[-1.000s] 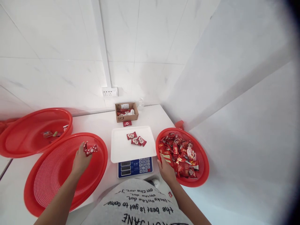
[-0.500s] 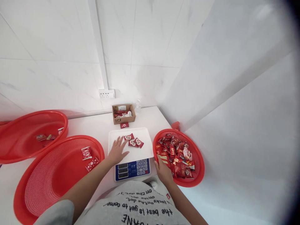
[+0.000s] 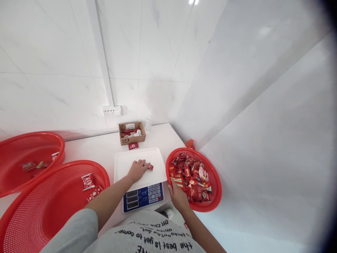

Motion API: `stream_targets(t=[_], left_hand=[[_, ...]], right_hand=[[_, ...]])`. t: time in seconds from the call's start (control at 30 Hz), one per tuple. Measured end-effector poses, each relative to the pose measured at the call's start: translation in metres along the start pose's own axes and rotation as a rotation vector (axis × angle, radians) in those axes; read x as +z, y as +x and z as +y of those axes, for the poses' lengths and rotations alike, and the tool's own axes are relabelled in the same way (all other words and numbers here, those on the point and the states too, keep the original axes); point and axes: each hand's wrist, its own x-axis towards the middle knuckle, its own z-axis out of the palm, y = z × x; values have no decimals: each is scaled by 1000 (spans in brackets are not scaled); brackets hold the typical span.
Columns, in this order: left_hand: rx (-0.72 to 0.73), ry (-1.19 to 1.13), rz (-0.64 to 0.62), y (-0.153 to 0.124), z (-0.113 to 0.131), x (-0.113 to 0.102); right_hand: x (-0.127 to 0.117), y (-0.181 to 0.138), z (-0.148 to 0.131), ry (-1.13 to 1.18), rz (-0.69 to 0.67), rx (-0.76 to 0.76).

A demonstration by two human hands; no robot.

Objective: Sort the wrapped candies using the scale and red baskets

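My left hand (image 3: 137,170) lies on the white tray (image 3: 123,163) of a blue digital scale (image 3: 143,196), fingers curled over the small red candy packets (image 3: 149,167) there; only one edge of a packet shows. My right hand (image 3: 177,195) rests on the near rim of a red mesh basket (image 3: 214,186) filled with several red candy packets (image 3: 191,174), fingers closed at the rim. Two red packets (image 3: 89,186) lie in the big red mesh basket (image 3: 39,214) at the left.
A solid red basin (image 3: 15,144) at the far left holds a few packets. A small cardboard box (image 3: 131,133) with packets stands at the back by the wall, one red packet (image 3: 133,146) in front of it. White tiled walls close the corner at the right.
My left hand dropped two packets into the left mesh basket, then moved right onto the scale tray and closed over the packets there. My right hand stayed at the right basket's rim.
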Motion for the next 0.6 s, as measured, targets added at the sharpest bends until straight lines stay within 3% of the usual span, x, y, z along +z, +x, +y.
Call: stream_targets(t=[0.13, 0.33, 0.43, 0.53, 0.6], left_hand=[[-95, -93, 8, -2, -5, -8], [-295, -310, 128, -16, -13, -28], [-414, -512, 204, -38, -19, -45], [-566, -818, 364, -68, -25, -67], [-656, -836, 444, -90, -32, -81]], right_hand=[[0, 0, 0, 6, 4, -1], [3, 0, 2, 17, 19, -13], [2, 0, 3, 14, 12, -6], [2, -1, 4, 18, 17, -17], [2, 0, 5, 18, 29, -32]])
